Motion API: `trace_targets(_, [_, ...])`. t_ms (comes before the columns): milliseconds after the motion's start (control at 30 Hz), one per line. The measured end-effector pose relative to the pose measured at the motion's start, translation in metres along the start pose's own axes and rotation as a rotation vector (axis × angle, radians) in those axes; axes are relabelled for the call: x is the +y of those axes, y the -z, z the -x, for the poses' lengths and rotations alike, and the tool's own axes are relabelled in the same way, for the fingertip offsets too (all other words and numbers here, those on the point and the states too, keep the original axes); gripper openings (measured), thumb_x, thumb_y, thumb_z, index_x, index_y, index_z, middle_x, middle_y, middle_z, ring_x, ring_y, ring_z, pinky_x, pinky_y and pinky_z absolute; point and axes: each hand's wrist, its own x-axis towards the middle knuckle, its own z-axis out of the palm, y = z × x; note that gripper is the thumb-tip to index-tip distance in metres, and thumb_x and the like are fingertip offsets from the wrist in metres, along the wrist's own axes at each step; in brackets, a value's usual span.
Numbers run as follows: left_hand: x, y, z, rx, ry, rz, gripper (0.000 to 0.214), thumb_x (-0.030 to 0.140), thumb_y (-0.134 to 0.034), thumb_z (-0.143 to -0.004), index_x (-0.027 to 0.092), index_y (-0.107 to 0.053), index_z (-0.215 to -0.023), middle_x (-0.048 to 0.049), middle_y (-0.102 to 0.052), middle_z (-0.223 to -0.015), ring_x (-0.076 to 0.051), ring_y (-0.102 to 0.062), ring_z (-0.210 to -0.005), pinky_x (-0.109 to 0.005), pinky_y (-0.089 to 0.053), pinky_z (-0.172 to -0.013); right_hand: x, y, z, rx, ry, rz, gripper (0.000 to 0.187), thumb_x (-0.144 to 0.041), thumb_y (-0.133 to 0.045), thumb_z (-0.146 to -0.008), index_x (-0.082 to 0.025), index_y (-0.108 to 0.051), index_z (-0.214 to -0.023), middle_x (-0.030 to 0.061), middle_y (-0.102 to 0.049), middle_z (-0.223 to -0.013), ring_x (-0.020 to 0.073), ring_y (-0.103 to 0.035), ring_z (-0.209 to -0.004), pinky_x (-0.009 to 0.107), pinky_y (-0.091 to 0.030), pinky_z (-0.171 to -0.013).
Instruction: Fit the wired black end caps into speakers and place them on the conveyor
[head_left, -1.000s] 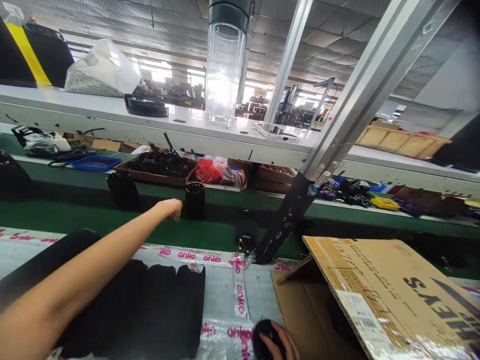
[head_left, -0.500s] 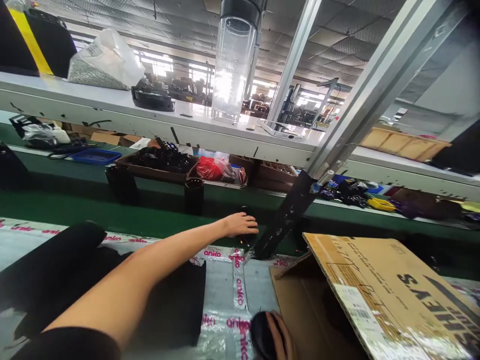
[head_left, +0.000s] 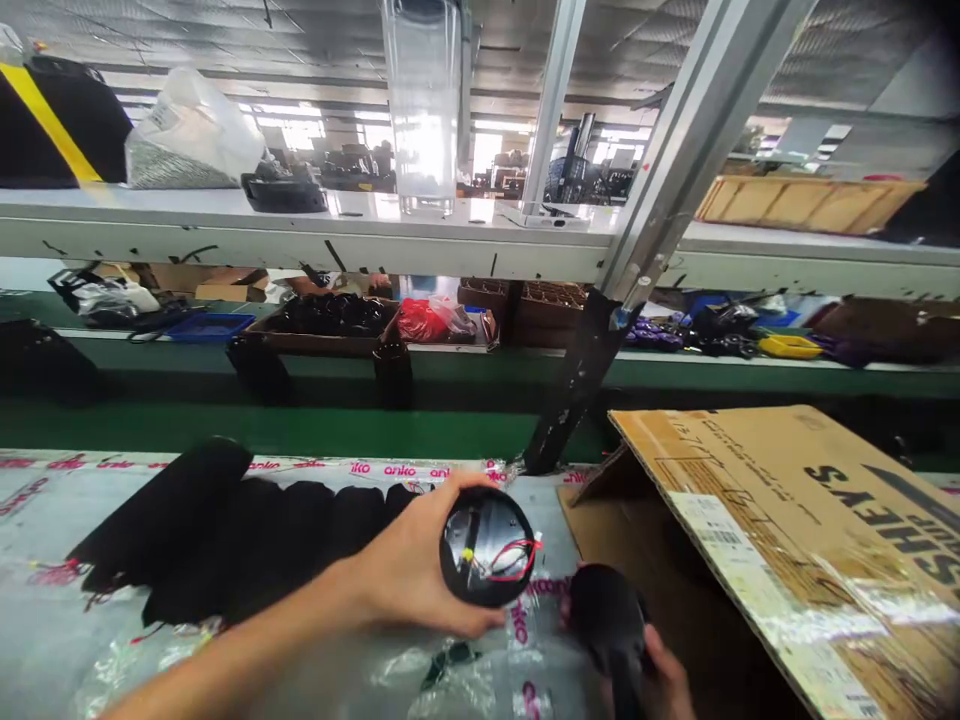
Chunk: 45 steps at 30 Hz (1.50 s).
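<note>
Left hand (head_left: pixel 409 565) is drawn back from the green conveyor belt (head_left: pixel 262 432) to above the plastic-film-covered bench (head_left: pixel 90 640). Black cylinder (head_left: pixel 487 547), earlier standing on the belt, is now gripped in that hand, its end face turned up toward the camera, red wires (head_left: pixel 517 560) exposed. Black rounded object (head_left: pixel 607 612), held in right hand (head_left: pixel 664 690), has been shifted rightward and raised, close beside the cardboard box (head_left: pixel 750 560). Head view is levelled: white shelf (head_left: pixel 300 235) now runs nearly horizontal.
</note>
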Motion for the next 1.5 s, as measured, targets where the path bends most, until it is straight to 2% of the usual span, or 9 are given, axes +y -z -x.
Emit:
trace_targets(200, [-0.040, -0.091, 0.044, 0.201, 0.131, 0.092, 0.101, 0.052, -0.105, -0.059, 0.027, -0.055, -0.143, -0.0109, -0.069, -0.136, -0.038, -0.071, -0.125, -0.053, -0.057, -0.112, -0.014, -0.025, 0.027, 0.015, -0.105, -0.174, 0.060, -0.075, -0.062, -0.094, -0.026, -0.090, -0.112, 0.0146, -0.089, -0.109, 0.0473, -0.076, -0.126, 0.069, -0.056, -0.110])
trace_targets(300, [-0.048, -0.113, 0.052, 0.230, 0.080, 0.055, 0.114, 0.053, -0.107, -0.058, 0.027, -0.049, -0.152, -0.0160, -0.059, -0.151, -0.044, -0.059, -0.143, -0.062, -0.047, -0.124, -0.008, -0.030, 0.035, 0.057, -0.124, -0.232, 0.052, -0.071, -0.064, -0.096, -0.028, -0.091, -0.107, 0.0119, -0.090, -0.103, 0.0454, -0.077, -0.124, 0.068, -0.053, -0.115])
trace_targets(433, [-0.035, -0.091, 0.058, -0.028, 0.092, 0.078, 0.122, 0.019, -0.094, -0.073, 0.033, -0.023, -0.172, -0.0140, -0.039, -0.175, -0.041, -0.040, -0.163, -0.059, -0.035, -0.136, -0.009, -0.035, 0.038, 0.104, -0.168, -0.315, 0.054, -0.073, -0.059, -0.098, -0.031, -0.091, -0.108, 0.0097, -0.090, -0.100, 0.0414, -0.078, -0.125, 0.064, -0.049, -0.122])
trace_targets(533, [-0.029, -0.071, 0.063, -0.104, 0.121, 0.086, 0.114, 0.005, -0.080, -0.077, 0.037, -0.025, -0.171, -0.0084, -0.044, -0.175, -0.035, -0.045, -0.162, -0.052, -0.038, -0.135, -0.014, -0.047, 0.037, 0.081, -0.188, -0.349, 0.055, -0.072, -0.061, -0.096, -0.030, -0.089, -0.118, 0.0099, -0.090, -0.106, 0.0399, -0.075, -0.131, 0.062, -0.048, -0.124])
trace_targets(733, [-0.039, -0.090, 0.080, 0.214, 0.073, -0.127, 0.090, 0.044, -0.104, -0.068, 0.029, -0.048, -0.138, -0.0172, -0.055, -0.150, -0.043, -0.060, -0.144, -0.060, -0.054, -0.118, -0.028, -0.079, 0.028, 0.014, -0.231, -0.398, 0.070, -0.073, -0.053, -0.098, -0.023, -0.078, -0.140, 0.0143, -0.085, -0.125, 0.0401, -0.072, -0.136, 0.062, -0.052, -0.119])
trace_targets(867, [-0.037, -0.077, 0.081, 0.076, 0.015, -0.090, 0.082, 0.029, -0.098, -0.077, 0.030, -0.046, -0.140, -0.0194, -0.046, -0.162, -0.042, -0.050, -0.155, -0.058, -0.050, -0.123, -0.031, -0.091, 0.022, -0.007, -0.253, -0.404, 0.078, -0.077, -0.043, -0.099, -0.021, -0.075, -0.144, 0.0154, -0.083, -0.131, 0.0410, -0.074, -0.132, 0.063, -0.054, -0.115])
trace_targets(1033, [-0.039, -0.056, 0.066, -0.121, 0.133, 0.063, 0.119, 0.027, -0.099, -0.075, 0.033, -0.025, -0.168, -0.0166, -0.046, -0.172, -0.038, -0.047, -0.160, -0.057, -0.038, -0.135, -0.024, -0.068, 0.004, 0.006, -0.111, -0.161, 0.066, -0.066, -0.062, -0.096, -0.024, -0.071, -0.147, 0.0114, -0.076, -0.146, 0.0377, -0.075, -0.130, 0.054, -0.053, -0.118])
trace_targets(1167, [-0.047, -0.072, 0.062, -0.070, 0.119, 0.075, 0.107, 0.035, -0.099, -0.077, 0.029, -0.037, -0.163, -0.0154, -0.053, -0.167, -0.039, -0.053, -0.155, -0.055, -0.041, -0.133, -0.022, -0.042, -0.004, -0.002, -0.078, -0.036, 0.062, -0.047, -0.086, -0.084, -0.028, -0.074, -0.142, 0.0078, -0.072, -0.153, 0.0348, -0.072, -0.134, 0.049, -0.047, -0.124])
trace_targets(1500, [-0.048, -0.096, 0.083, 0.017, 0.051, 0.147, 0.097, 0.037, -0.083, -0.091, 0.031, -0.026, -0.170, -0.0162, -0.047, -0.169, -0.041, -0.054, -0.153, -0.057, -0.046, -0.127, -0.006, -0.048, 0.036, -0.105, -0.129, -0.104, 0.059, -0.057, -0.066, -0.096, -0.033, -0.065, -0.151, 0.0067, -0.067, -0.159, 0.0400, -0.059, -0.150, 0.060, -0.039, -0.130])
